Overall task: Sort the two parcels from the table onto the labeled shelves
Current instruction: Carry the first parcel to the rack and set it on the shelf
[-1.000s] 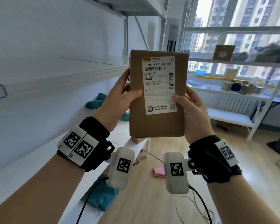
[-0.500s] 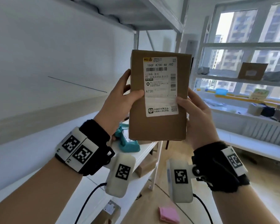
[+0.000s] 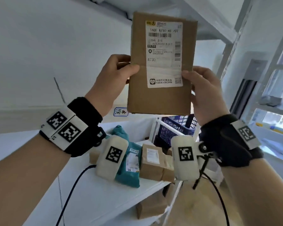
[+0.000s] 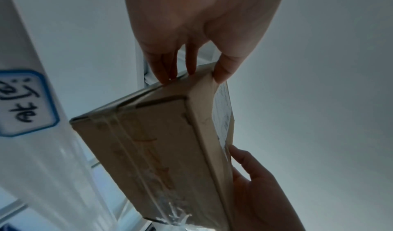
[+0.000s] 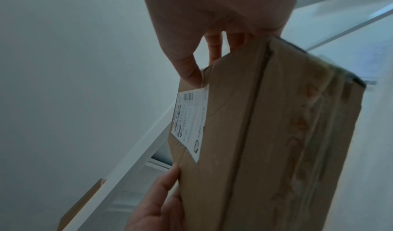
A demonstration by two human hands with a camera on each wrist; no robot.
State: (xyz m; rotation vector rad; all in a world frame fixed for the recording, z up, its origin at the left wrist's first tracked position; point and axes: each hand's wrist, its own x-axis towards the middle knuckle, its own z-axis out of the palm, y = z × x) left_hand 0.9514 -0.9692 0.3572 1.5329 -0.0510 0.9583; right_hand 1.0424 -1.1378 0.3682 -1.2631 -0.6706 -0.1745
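A flat brown cardboard parcel (image 3: 160, 98) stands upright in front of me, its white shipping label (image 3: 164, 54) facing me. My left hand (image 3: 129, 67) grips its left edge, thumb on the front and fingers behind. My right hand (image 3: 191, 75) grips the right edge the same way. The left wrist view shows the parcel's (image 4: 153, 150) taped underside, pinched by the left hand (image 4: 191, 69). In the right wrist view the right hand (image 5: 204, 66) pinches the parcel (image 5: 266, 133) near its label. A handwritten shelf label (image 3: 120, 111) sits just below the parcel's lower left corner.
Below my hands a white shelf board (image 3: 96, 201) carries teal mail bags (image 3: 129, 173) and brown boxes (image 3: 152, 163), with a blue crate (image 3: 170, 131) behind. Another shelf (image 3: 203, 13) runs overhead. A box (image 3: 150, 207) lies lower down. Windows (image 3: 276, 95) are at the right.
Both hands have lifted the parcel higher, up towards the overhead shelf. My view has swung to the labelled shelf with parcels on it. The grip of both hands is the same.
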